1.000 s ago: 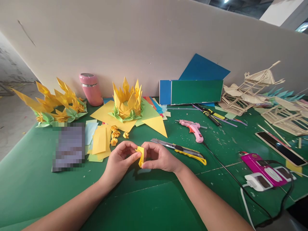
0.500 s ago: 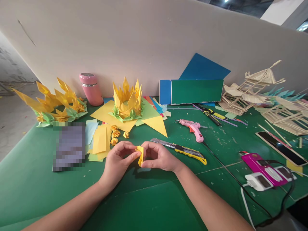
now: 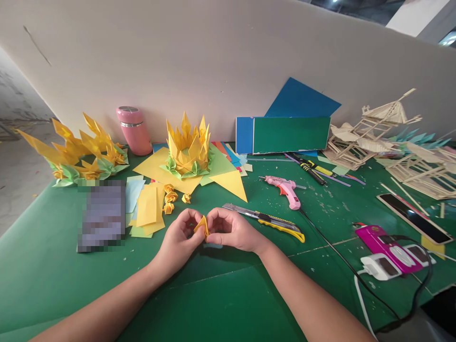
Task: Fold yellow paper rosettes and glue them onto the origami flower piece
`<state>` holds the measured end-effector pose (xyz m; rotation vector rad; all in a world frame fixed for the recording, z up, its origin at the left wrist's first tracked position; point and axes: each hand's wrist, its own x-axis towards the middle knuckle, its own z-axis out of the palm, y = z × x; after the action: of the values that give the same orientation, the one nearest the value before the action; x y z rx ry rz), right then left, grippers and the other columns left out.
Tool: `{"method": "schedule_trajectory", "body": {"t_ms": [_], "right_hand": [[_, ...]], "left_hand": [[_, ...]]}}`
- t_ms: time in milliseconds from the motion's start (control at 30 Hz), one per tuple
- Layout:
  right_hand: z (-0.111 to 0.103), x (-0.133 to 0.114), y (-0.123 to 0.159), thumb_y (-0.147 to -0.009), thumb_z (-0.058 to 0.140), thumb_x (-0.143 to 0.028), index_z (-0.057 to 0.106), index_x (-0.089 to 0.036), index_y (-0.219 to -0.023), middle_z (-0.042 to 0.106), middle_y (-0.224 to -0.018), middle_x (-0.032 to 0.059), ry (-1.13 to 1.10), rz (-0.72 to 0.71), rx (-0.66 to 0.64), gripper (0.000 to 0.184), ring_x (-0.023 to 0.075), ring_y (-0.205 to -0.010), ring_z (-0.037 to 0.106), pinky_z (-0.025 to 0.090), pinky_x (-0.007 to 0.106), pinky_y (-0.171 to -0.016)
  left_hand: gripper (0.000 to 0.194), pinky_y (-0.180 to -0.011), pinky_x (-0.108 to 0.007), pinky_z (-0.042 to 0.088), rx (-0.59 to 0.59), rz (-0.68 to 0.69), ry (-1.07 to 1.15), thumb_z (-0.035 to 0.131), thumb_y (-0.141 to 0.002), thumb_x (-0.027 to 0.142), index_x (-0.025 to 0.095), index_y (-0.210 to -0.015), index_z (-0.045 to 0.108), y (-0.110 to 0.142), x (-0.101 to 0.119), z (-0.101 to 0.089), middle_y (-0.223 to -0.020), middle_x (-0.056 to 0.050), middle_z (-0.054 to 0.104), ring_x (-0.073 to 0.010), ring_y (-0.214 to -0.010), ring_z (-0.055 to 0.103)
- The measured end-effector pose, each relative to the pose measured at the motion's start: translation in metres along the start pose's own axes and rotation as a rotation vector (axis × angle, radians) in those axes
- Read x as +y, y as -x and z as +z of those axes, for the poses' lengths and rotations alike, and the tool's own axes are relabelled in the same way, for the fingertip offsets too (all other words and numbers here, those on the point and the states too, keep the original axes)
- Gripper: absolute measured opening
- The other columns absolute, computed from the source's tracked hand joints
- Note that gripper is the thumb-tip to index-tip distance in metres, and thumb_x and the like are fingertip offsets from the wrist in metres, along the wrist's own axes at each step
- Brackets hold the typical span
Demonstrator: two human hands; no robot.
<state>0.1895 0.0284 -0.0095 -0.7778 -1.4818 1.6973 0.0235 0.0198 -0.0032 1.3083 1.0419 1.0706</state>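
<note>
From afar I see the left hand (image 3: 178,235) and right hand (image 3: 233,230) pinching one folded paper (image 3: 203,224), held between both sets of fingertips. Beyond: one cutter (image 3: 272,223), four paper roses (image 3: 171,196), one glue gun (image 3: 285,189), two crowns (image 3: 188,154).

L hand (image 3: 180,236), R hand (image 3: 237,231) close tog.

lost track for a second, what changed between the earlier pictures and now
The folded yellow paper has turned between the left hand and right hand, and the right thumb has moved up nearer the left. Neither grip has let go. The cutter, glue gun and small paper flowers stayed put.
</note>
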Motion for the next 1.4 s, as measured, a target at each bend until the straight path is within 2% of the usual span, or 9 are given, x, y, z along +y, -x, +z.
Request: {"method": "schedule_trajectory", "body": {"t_ms": [133, 233, 333, 467, 767, 867, 1033, 1200, 1400], "right_hand": [[0.0004, 0.0017, -0.0009, -0.061, 0.082, -0.037, 0.052, -0.02, -0.077, 0.05, -0.073, -0.0051, 0.014, -0.047, 0.048, 0.038, 0.0095, -0.067, 0.049, 0.044, 0.023, -0.065], [0.0, 0.0015, -0.0006, -0.06, 0.083, -0.037, 0.051, -0.02, -0.074, 0.048, -0.071, -0.0054, 0.033, -0.072, 0.078, 0.039, 0.0092, -0.066, 0.046, 0.043, 0.023, -0.064], [-0.0001, 0.0015, -0.0001, -0.057, 0.084, -0.039, 0.049, -0.02, -0.074, 0.046, -0.072, -0.0056, 0.033, -0.069, 0.062, 0.043, 0.0093, -0.066, 0.045, 0.043, 0.023, -0.062], [0.0004, 0.0022, -0.0001, -0.05, 0.087, -0.041, 0.042, -0.021, -0.069, 0.044, -0.072, -0.0062, 0.036, -0.066, 0.049, 0.053, 0.0088, -0.063, 0.043, 0.041, 0.022, -0.057], [-0.0043, 0.0025, 0.0002, -0.058, 0.084, -0.038, 0.046, -0.02, -0.071, 0.046, -0.073, -0.0053, 0.019, -0.095, 0.023, 0.044, 0.01, -0.066, 0.045, 0.04, 0.023, -0.061], [-0.0053, 0.0017, 0.0005, -0.067, 0.078, -0.036, 0.049, -0.02, -0.074, 0.046, -0.074, -0.0044, 0.034, -0.109, 0.031, 0.034, 0.0102, -0.067, 0.045, 0.04, 0.023, -0.062], [-0.0049, 0.0043, -0.0015, -0.076, 0.069, -0.035, 0.056, -0.019, -0.079, 0.054, -0.077, -0.0018, 0.156, -0.17, 0.152, 0.021, 0.0116, -0.07, 0.05, 0.044, 0.025, -0.066], [-0.0021, 0.0073, -0.0032, -0.074, 0.07, -0.034, 0.062, -0.019, -0.081, 0.062, -0.08, 0.0005, 0.178, -0.179, 0.225, 0.018, 0.013, -0.072, 0.058, 0.049, 0.028, -0.07], [0.0012, 0.0069, -0.0045, -0.072, 0.071, -0.034, 0.06, -0.019, -0.074, 0.059, -0.075, -0.0002, 0.193, -0.177, 0.337, 0.019, 0.0128, -0.067, 0.057, 0.05, 0.027, -0.064]], "left_hand": [[0.029, -0.061, -0.026, 0.05, -0.057, -0.019, 0.051, 0.07, -0.07, 0.043, 0.02, -0.073, 0.054, 0.0003, 0.0039, 0.0005, -0.071, 0.001, 0.059, -0.0134, -0.067, 0.057], [0.033, -0.065, -0.028, 0.051, -0.074, -0.045, 0.084, 0.074, -0.066, 0.045, 0.019, -0.076, 0.056, 0.0004, 0.0052, 0.0006, -0.074, 0.0, 0.059, -0.0149, -0.07, 0.058], [0.035, -0.066, -0.029, 0.051, -0.071, -0.059, 0.09, 0.076, -0.064, 0.045, 0.019, -0.076, 0.057, 0.0001, 0.0047, 0.0002, -0.075, 0.0, 0.06, -0.0158, -0.071, 0.059], [0.032, -0.069, -0.03, 0.051, -0.123, -0.079, 0.112, 0.076, -0.065, 0.043, 0.019, -0.075, 0.059, -0.0004, 0.0042, -0.0006, -0.075, -0.002, 0.063, -0.0167, -0.073, 0.06], [0.029, -0.071, -0.031, 0.051, -0.119, -0.079, 0.112, 0.074, -0.068, 0.044, 0.019, -0.078, 0.062, 0.0001, 0.0044, -0.0009, -0.077, -0.002, 0.066, -0.018, -0.075, 0.062], [0.027, -0.071, -0.03, 0.05, -0.07, -0.061, 0.084, 0.071, -0.07, 0.043, 0.02, -0.078, 0.061, -0.0004, 0.0025, -0.0015, -0.077, -0.001, 0.063, -0.0163, -0.073, 0.06], [0.023, -0.07, -0.027, 0.049, 0.036, 0.007, 0.015, 0.066, -0.073, 0.042, 0.02, -0.074, 0.061, -0.0014, -0.0012, -0.002, -0.083, -0.001, 0.062, -0.0151, -0.075, 0.057], [0.025, -0.064, -0.026, 0.051, 0.04, -0.015, 0.037, 0.072, -0.068, 0.04, 0.02, -0.077, 0.06, -0.0011, -0.0034, -0.001, -0.08, -0.001, 0.062, -0.0139, -0.069, 0.058], [0.035, -0.077, -0.035, 0.055, 0.14, 0.0, 0.025, 0.075, -0.061, 0.05, 0.018, -0.069, 0.062, -0.0017, -0.0034, 0.0006, -0.082, -0.005, 0.069, -0.0186, -0.077, 0.065]]}}
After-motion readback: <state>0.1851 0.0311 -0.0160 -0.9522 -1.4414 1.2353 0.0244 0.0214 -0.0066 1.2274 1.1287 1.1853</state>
